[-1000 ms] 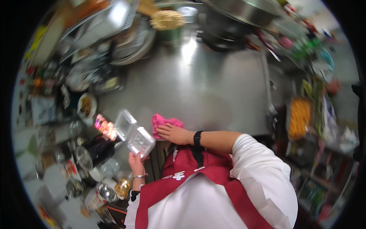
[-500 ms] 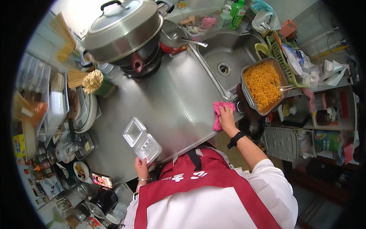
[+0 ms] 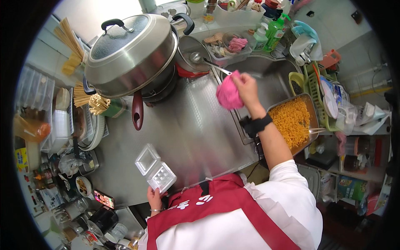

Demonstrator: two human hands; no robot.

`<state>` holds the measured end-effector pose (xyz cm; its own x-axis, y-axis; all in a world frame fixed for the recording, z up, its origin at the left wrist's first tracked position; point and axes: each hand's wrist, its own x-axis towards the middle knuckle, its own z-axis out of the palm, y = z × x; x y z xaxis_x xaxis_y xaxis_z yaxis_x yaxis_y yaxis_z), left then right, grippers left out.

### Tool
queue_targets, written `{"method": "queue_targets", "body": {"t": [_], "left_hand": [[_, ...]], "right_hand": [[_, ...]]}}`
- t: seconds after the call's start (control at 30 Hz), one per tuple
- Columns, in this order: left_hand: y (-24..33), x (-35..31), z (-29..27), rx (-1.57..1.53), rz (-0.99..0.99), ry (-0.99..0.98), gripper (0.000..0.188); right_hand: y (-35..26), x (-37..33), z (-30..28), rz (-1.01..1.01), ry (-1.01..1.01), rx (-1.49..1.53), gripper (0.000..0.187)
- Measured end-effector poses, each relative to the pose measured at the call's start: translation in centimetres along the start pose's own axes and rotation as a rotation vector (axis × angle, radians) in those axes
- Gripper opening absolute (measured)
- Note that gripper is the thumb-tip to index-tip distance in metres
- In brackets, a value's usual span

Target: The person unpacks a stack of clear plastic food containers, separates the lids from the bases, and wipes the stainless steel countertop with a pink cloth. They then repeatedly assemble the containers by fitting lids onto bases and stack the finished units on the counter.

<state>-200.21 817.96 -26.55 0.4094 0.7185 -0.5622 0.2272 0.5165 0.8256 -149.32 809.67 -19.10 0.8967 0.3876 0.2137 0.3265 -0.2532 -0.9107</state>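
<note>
A pink cloth (image 3: 229, 92) hangs bunched from my right hand (image 3: 248, 92), fingers closed on it, in the air over the edge between counter and sink. My left hand (image 3: 155, 199) grips the near corner of a clear plastic hinged box (image 3: 161, 176), which is open, its lid (image 3: 147, 159) folded out to the far left. The box is at the front of the steel counter (image 3: 196, 129). Beyond the cloth lies a ladle (image 3: 203, 59), its handle end close to my right fingers.
A large lidded steel pot (image 3: 129, 58) stands on the stove at the back left, a dark red handle (image 3: 137, 110) jutting toward me. Right of the sink (image 3: 266, 75) is a tray of orange noodles (image 3: 290, 123). A lit phone (image 3: 104, 199) leans at the lower left.
My right hand has lifted the pink cloth off the counter's front right corner and carried it away from me toward the sink's left edge. My left hand keeps hold of the box.
</note>
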Motion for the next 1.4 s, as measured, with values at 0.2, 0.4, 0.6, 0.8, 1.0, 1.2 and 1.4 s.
{"method": "queue_targets", "body": {"t": [0.2, 0.4, 0.6, 0.8, 1.0, 1.2, 1.4], "left_hand": [[-0.4, -0.2, 0.2, 0.026, 0.012, 0.073, 0.028], [-0.6, 3.3, 0.0, 0.455, 0.259, 0.079, 0.037], [2.0, 7.5, 0.8, 0.911, 0.409, -0.222, 0.024], [1.2, 5.2, 5.5, 0.85, 0.33, 0.058, 0.021], [2.8, 2.4, 6.6, 1.132, 1.088, 0.041, 0.042], [4.1, 2.1, 7.1, 0.963, 0.901, -0.743, 0.016], [4.9, 1.2, 7.3, 0.784, 0.712, -0.768, 0.012]], "right_hand": [[-2.5, 12.4, 0.3, -0.099, 0.244, -0.061, 0.032], [-2.7, 1.2, 4.1, -0.162, -0.568, -0.087, 0.036], [0.8, -19.0, 8.7, 0.231, -0.862, -0.172, 0.069], [-0.1, -26.6, 8.4, 0.893, -0.726, 0.125, 0.073], [-1.4, -28.0, 8.1, 0.814, -0.77, 0.235, 0.035], [-3.7, -28.4, 6.8, 0.715, -0.751, 0.146, 0.038], [-5.7, -28.4, 5.1, 0.893, -0.696, 0.368, 0.041]]}}
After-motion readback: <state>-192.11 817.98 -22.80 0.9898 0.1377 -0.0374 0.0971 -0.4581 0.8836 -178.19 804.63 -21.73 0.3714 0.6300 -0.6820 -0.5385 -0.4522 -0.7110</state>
